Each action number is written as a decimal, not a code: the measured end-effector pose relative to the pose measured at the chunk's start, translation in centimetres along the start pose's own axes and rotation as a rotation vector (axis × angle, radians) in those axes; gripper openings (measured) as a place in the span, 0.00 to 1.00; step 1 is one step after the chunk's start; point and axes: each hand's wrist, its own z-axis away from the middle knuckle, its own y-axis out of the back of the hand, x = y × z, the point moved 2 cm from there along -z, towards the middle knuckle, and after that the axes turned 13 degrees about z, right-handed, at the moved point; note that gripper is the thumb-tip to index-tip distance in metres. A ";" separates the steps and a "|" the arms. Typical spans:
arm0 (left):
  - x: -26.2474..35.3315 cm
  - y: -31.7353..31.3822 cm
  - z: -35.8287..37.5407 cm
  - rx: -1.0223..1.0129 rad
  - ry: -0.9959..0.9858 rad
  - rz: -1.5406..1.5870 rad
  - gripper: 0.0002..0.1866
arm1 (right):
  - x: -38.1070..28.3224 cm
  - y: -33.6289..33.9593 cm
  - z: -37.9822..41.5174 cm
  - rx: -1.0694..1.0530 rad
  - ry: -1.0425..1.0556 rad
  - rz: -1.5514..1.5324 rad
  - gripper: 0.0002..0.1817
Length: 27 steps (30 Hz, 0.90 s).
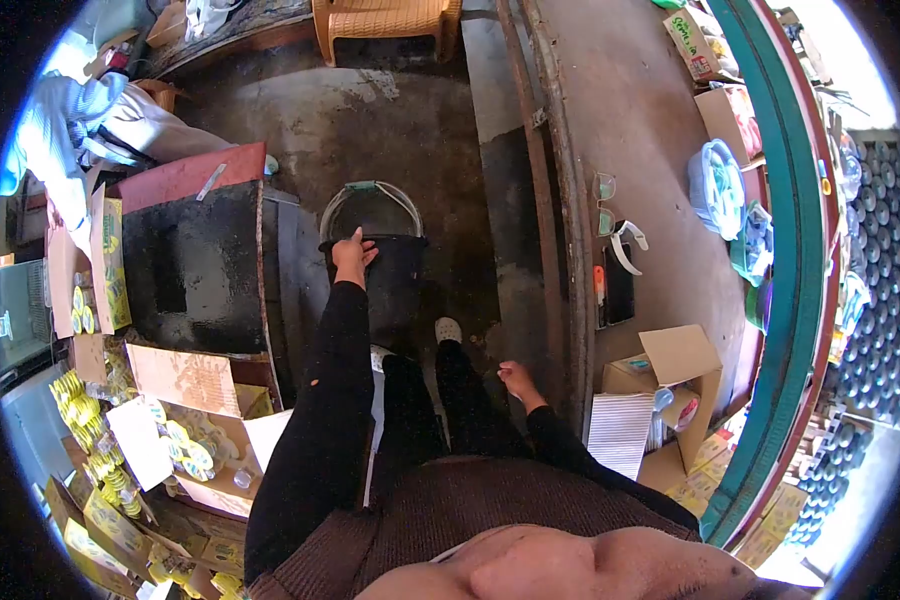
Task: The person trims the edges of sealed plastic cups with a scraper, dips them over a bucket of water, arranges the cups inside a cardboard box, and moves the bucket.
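Observation:
A black bucket (400, 275) stands on the wet floor ahead of my feet, its wire handle with a green grip tipped toward the far side. My left hand (353, 260) reaches out over the bucket's near-left part, the thumb apart from loosely bent fingers, and nothing shows between them. Behind the hand, part of the bucket is hidden by my forearm. My right hand (516, 381) hangs low beside my leg, near the long counter's edge, with its fingers curled in and nothing seen in them.
A black-topped table (195, 265) stands left, with an open carton (185, 385) of yellow-labelled items nearer me. The right counter (625, 110) bears eyeglasses (605, 205), a dark phone-like slab (618, 295), a blue basket (715, 190) and an open box (680, 355). A tan plastic chair (390, 22) is ahead.

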 end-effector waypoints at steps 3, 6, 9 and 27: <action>0.0 -0.1 0.7 0.010 0.017 -0.004 0.19 | 3.7 -1.8 -1.1 0.018 0.018 -0.015 0.13; 0.0 0.0 1.6 -0.027 -0.013 0.016 0.19 | 6.2 -2.7 -2.0 0.000 0.055 0.022 0.13; -0.1 0.0 1.9 0.008 0.003 0.023 0.19 | 5.1 -1.5 -1.1 -0.010 -0.005 0.001 0.13; -7.3 4.3 2.2 0.007 0.052 0.001 0.19 | 1.4 1.1 -0.8 0.021 0.088 0.036 0.15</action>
